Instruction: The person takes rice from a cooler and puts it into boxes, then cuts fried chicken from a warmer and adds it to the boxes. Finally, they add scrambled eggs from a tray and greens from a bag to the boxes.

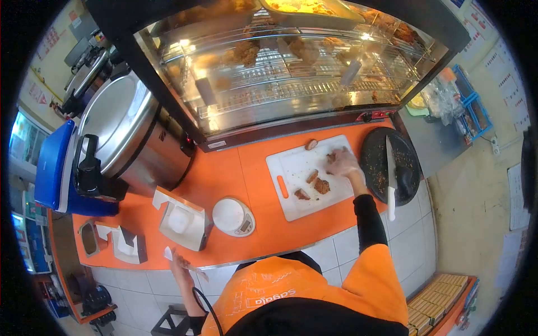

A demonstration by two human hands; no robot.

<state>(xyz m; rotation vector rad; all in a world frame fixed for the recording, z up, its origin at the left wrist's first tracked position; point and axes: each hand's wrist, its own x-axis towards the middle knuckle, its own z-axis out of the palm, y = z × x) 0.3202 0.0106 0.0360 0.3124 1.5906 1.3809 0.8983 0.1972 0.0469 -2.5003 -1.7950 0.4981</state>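
My right hand [343,164], in a clear plastic glove, is closed over brown fried chicken at the right side of a white cutting board [291,204]. Several cut chicken pieces [321,186] lie left of it, and one piece [311,144] is at the board's far edge. Low at the left, by the counter's front edge, my left hand [180,267] is closed around a slim white object [168,253] whose kind I cannot make out. Above that hand stands an open paper box [193,238] with white rice [179,220] inside.
A knife [391,168] lies across a round black board [372,159] at right. A kitchen scale [231,215] sits beside the boxes; a smaller open box [137,252] and a metal tray [102,243] are left. A large cooker [162,145] and a glass food warmer [269,131] stand behind.
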